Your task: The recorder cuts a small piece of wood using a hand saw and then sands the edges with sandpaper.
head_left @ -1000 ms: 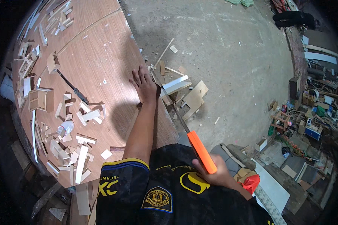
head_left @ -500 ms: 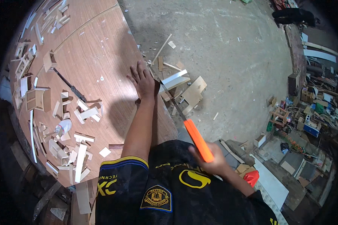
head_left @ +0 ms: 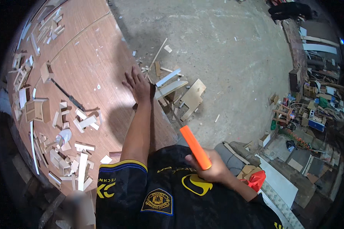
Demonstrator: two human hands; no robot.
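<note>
My left hand (head_left: 139,87) lies with fingers spread on the right edge of the wooden tabletop (head_left: 88,42), over a dark strip mostly hidden beneath it. My right hand (head_left: 209,168) grips the orange handle (head_left: 194,147) of a saw, low in front of my body. The saw's thin blade (head_left: 175,114) runs up and left toward the table edge beside my left hand; whether it touches wood there is hard to tell. Past that edge, pale boards and offcuts (head_left: 193,97) lie on the floor.
Small wooden pieces and box shapes (head_left: 38,110), a dark long tool (head_left: 70,95) and a clear plastic item (head_left: 64,137) cover the table's left. The concrete floor (head_left: 233,65) stretches right to heaped timber and clutter (head_left: 317,103). A red bag (head_left: 258,179) sits behind my right hand.
Compared with a second ago, the saw and my right hand are slightly farther forward. My left hand stays at the table edge. The whole view has shifted a little left.
</note>
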